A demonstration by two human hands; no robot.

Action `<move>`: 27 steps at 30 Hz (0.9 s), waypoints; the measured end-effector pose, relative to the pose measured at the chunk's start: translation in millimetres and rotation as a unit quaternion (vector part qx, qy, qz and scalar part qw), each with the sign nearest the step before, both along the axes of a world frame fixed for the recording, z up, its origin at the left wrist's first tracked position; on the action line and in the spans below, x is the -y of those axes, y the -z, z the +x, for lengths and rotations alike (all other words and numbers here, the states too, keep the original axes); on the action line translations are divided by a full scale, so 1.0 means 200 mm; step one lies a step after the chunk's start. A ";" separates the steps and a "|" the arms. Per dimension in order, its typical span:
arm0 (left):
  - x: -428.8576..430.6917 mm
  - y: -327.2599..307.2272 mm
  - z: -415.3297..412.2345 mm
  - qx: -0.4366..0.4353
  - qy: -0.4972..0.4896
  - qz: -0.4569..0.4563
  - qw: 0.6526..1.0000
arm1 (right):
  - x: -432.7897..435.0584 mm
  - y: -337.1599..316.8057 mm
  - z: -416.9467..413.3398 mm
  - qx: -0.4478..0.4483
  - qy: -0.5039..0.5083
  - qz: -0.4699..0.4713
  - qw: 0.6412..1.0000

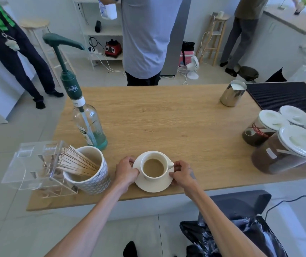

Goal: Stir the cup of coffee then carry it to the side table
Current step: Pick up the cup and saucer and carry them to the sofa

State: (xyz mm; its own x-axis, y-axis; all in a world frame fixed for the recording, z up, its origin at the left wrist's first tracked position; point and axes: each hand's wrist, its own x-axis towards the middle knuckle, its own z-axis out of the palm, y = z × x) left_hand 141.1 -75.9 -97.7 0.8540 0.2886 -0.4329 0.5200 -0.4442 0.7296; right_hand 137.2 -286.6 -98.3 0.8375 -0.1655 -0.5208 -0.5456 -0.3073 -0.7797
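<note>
A cream cup of milky coffee (154,167) sits on its saucer (153,184) near the front edge of the wooden desk (167,117). The left hand (126,171) grips the saucer's left rim, fingers (130,160) closed on it; the right hand (182,173) pinches the right rim beside the cup's handle (the handle points right). Just left stands a patterned mug of wooden stir sticks (86,170), with a syrup pump bottle (89,123) behind it. Lidded coffee jars (282,143) stand well apart at right.
</note>
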 end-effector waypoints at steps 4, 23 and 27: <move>0.08 -0.03 -0.06 -0.005 0.007 -0.044 0.999 | 0.09 -0.03 -0.10 -0.005 0.017 0.050 0.999; 0.88 -0.17 -0.39 -0.028 0.110 -0.203 0.973 | 0.86 -0.12 -0.71 0.050 0.190 0.176 0.965; 1.08 -0.20 -0.47 -0.067 0.145 -0.254 0.954 | 1.02 -0.14 -0.87 0.067 0.235 0.180 0.953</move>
